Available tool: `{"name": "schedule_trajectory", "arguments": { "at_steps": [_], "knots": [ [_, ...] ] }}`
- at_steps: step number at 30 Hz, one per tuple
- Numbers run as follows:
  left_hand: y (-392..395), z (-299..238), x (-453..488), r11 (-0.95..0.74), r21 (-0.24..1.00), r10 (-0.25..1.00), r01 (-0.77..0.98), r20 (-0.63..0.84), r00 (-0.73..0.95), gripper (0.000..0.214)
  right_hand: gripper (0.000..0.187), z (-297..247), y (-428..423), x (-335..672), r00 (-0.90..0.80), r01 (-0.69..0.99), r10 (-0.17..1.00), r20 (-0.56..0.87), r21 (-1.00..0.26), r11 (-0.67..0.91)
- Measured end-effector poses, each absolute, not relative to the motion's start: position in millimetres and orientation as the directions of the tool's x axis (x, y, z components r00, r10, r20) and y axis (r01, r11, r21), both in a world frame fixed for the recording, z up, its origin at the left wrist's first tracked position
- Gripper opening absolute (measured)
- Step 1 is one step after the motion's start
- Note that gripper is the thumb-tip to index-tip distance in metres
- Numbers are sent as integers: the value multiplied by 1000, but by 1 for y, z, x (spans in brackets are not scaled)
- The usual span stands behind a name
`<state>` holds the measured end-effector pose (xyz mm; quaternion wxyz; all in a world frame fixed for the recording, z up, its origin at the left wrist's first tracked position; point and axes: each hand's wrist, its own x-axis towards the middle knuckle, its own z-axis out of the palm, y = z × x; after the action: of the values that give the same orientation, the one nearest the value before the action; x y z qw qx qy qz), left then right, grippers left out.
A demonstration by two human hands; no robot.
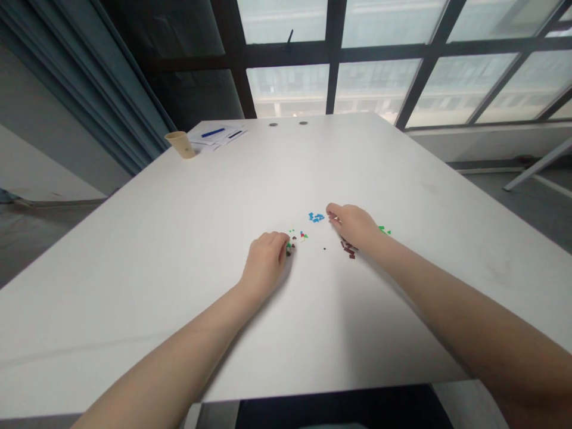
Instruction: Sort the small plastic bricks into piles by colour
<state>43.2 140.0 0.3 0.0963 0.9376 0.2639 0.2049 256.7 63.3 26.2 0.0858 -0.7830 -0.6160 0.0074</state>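
Observation:
On a white table (179,226) lie several tiny coloured pieces. My left hand (266,260) rests on the table with fingers curled over small green and dark pieces (289,246). My right hand (353,225) is curled too, its fingertips close to a cluster of blue pieces (316,217). Dark brown pieces (348,249) lie just under the right wrist and green ones (384,230) beyond it. A few mixed small bits (302,236) sit between the hands. What the fingers grip, if anything, is too small to make out.
A tan paper cup (181,143) stands at the far left corner beside some papers with a blue pen (218,134). Large windows (379,65) run behind the table, and a blue curtain (111,89) hangs at the left. The near table edge (313,390) is close to me.

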Motion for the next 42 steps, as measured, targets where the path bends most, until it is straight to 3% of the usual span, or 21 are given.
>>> {"name": "schedule_trajectory", "arguments": {
  "at_steps": [4, 9, 14, 19, 22, 28, 35, 42],
  "knots": [
    [156, -3, 41, -818, 269, 574, 509, 320, 753, 30, 20, 28, 16, 223, 143, 957, 987, 75, -265, -119],
    [149, -4, 46, -843, 285, 525, 455, 252, 813, 22, 16, 20, -27, 190, -9, 940, 1000, 15, -340, 13],
    [137, -3, 52, -855, 191, 517, 482, 244, 821, 18, 14, 14, -27, 189, -74, 911, 997, 15, -407, 73],
    [139, -5, 55, -861, 211, 506, 463, 248, 826, 17, 14, 9, -23, 192, -106, 904, 994, 22, -415, 105],
    [135, -4, 55, -893, 254, 436, 371, 294, 850, 15, 13, 4, -21, 196, -47, 881, 995, 84, -466, 81],
    [112, 6, 52, -907, 419, 221, 38, 398, 890, 13, 17, -2, -14, 206, 61, 860, 895, 442, -478, 177],
    [103, 6, 52, -775, 631, 263, -38, 377, 888, 11, 10, 5, -17, 207, -13, 887, 774, 633, -350, 301],
    [101, 7, 54, -685, 728, 314, 26, 263, 912, 11, 11, 4, -16, 203, -56, 879, 810, 583, -356, 317]
  ]
}}
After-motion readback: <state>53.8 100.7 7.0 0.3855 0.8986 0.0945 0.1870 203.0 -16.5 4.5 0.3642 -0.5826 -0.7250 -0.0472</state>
